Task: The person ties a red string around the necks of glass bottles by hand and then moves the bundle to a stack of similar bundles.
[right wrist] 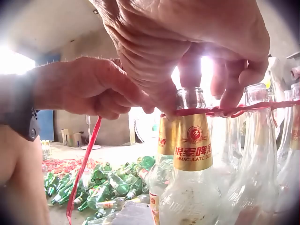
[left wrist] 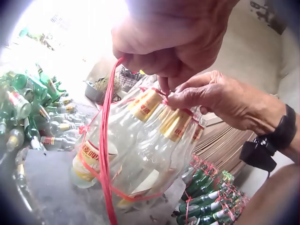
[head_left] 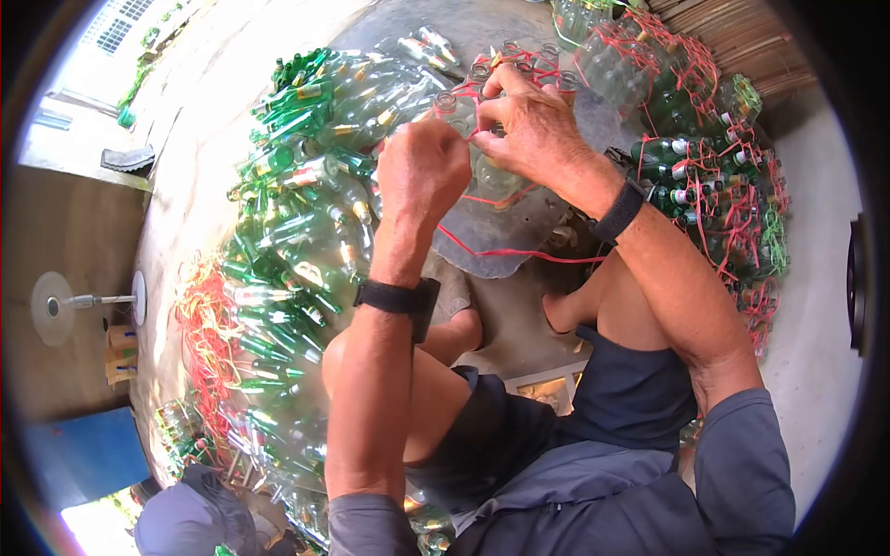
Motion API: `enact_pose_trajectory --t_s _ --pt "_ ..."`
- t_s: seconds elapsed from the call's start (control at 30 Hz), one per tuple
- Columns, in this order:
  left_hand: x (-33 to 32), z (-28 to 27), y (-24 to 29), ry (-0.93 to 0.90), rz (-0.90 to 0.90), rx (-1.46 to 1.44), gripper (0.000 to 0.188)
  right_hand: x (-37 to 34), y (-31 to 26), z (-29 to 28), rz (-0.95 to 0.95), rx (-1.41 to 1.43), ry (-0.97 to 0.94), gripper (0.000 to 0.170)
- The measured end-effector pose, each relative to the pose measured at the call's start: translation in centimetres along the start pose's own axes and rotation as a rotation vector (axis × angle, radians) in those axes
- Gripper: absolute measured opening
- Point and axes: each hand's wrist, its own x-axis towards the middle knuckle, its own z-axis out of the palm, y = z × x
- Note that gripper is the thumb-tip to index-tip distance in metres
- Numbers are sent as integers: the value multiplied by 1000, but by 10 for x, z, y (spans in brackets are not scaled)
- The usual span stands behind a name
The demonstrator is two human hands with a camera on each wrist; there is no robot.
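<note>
A bundle of clear glass beer bottles (left wrist: 154, 150) with gold neck labels stands upright on a grey slab (head_left: 501, 243). Red plastic string (right wrist: 83, 171) runs round the necks, and another loop circles the bodies in the left wrist view. My left hand (head_left: 422, 171) is curled beside the bundle and grips the string, whose loose length hangs below the fist. Over the bottle tops, my right hand (head_left: 538, 130) pinches the string against a neck with thumb and fingers, as the right wrist view shows. Both hands are close together at the necks.
Loose green and clear bottles (head_left: 287, 185) are heaped to the left, beside a tangle of red string (head_left: 204, 338). Tied bundles of green bottles (head_left: 686, 171) line the right side near the wall. A fan (head_left: 56, 301) and a blue panel (head_left: 83, 454) are at far left.
</note>
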Motion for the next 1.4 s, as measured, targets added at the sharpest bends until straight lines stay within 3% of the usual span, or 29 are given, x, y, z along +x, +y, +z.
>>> enact_pose_trajectory --t_s 0.47,0.7,0.77,1.03,1.17,1.4 --pt "53 -11 10 -151 205 266 16 -1 -7 -5 22 -19 -34 13" --pt "73 -15 2 -278 82 113 22 -4 -6 -4 4 -46 -32 13" --pt "78 -23 5 -414 -82 0 22 -4 -7 -8 -33 -27 -5 14" --pt "81 -20 -10 -417 -94 -58 26 -6 -7 -14 -63 -14 -3 12" --pt "74 -15 -21 -331 -55 -91 27 -6 -4 -14 -45 -21 -63 20" --pt "54 -9 -27 -165 -94 -148 29 -6 -4 -17 -93 -13 -34 14"
